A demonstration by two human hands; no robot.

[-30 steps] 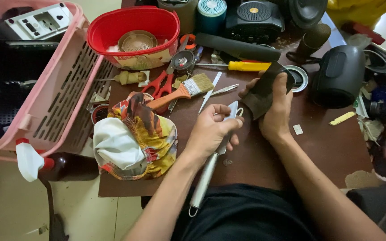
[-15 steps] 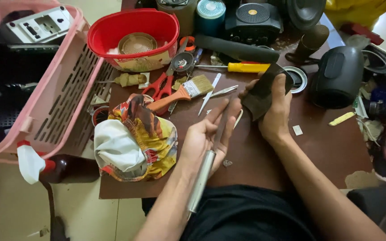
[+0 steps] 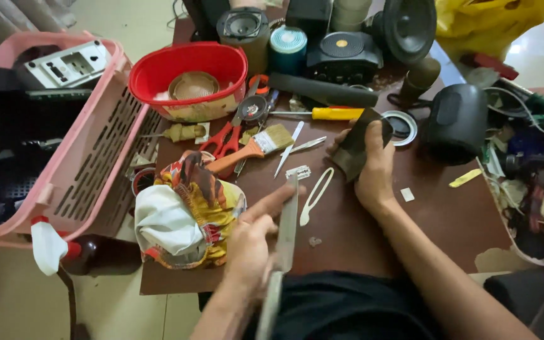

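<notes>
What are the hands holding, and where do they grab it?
The left hand grips a long grey metal bar around its middle. The right hand holds a flat dark piece by its lower edge.

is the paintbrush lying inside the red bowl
No, the paintbrush lies on the brown table, in front of the red bowl, next to the red scissors.

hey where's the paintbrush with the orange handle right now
In the head view, the paintbrush lies on the brown table, left of centre, between the red scissors and the crumpled cloth, just beyond the left hand.
</notes>
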